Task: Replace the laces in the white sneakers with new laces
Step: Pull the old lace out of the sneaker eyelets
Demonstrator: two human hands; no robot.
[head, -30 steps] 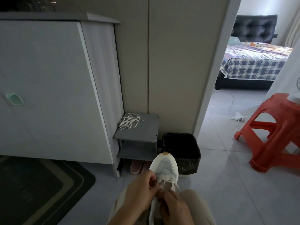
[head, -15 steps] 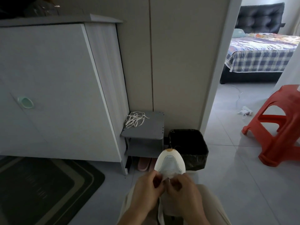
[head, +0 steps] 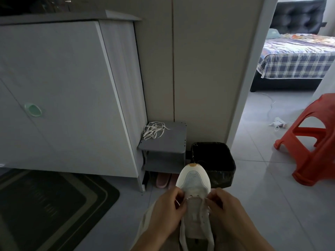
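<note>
White sneaker (head: 194, 180) sits near the bottom centre of the view, above the person's pale trouser legs, with its toe pointing away toward the far wall. The left hand (head: 166, 212) and right hand (head: 226, 212) flank the shoe just behind the toe cap, a little apart, with the tongue showing between them. Each hand has its fingers curled in and pinches a strand of the lace (head: 203, 203) by the eyelets farthest from the person. White strands trail back along both sides of the shoe toward the near edge.

Beyond the toe stands a black bin (head: 213, 160), and just left of it a low grey shelf unit (head: 168, 142). On its top, at the far left corner, lies a tangle of loose laces (head: 154, 130) (whether old or new cannot be told). Pink slippers (head: 163, 180) are tucked under the unit. A white cabinet (head: 63, 96) fills the left, with a dark mat (head: 45, 205) on the floor before it. At the right stands a red stool (head: 313, 142), and through the doorway a bed (head: 297, 58) with a checked cover.
</note>
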